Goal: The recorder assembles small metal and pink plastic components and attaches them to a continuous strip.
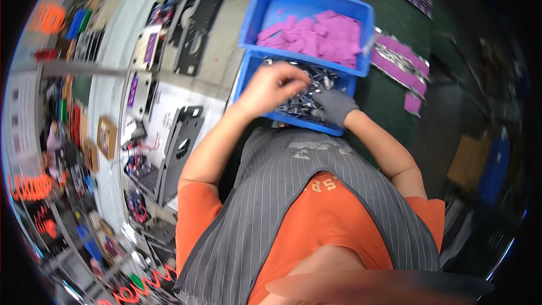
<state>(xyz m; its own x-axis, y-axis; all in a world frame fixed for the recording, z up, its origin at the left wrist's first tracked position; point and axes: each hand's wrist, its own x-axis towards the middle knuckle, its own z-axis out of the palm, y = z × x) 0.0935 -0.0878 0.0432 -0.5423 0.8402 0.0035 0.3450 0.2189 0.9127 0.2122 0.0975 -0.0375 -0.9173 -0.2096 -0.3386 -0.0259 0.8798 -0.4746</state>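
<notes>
The left hand [275, 86] is bare and reaches into the near blue bin [293, 118], fingers curled down into a heap of small dark metal parts [307, 96]. Whether it pinches one I cannot tell; the fingertips are buried and blurred. The right hand [334, 107], in a grey glove, rests at about 3 o'clock from the left, just beside it, on the same heap; its grip is also unclear.

At 12 o'clock from the hands sits a second blue bin [271, 8], touching the near one and part-filled with flat purple pieces [322, 34]. More purple pieces with shiny strips [398, 62] lie on the dark green bench at 2 o'clock.

As a judgement, the sorting or picking looks to be midway: the near bin holds plenty of metal parts, so much is left, while the purple pile and the laid-out strips suggest some output is already made.

At 9 o'clock, dark metal plates [180, 147] and clutter line a pale shelf.
</notes>
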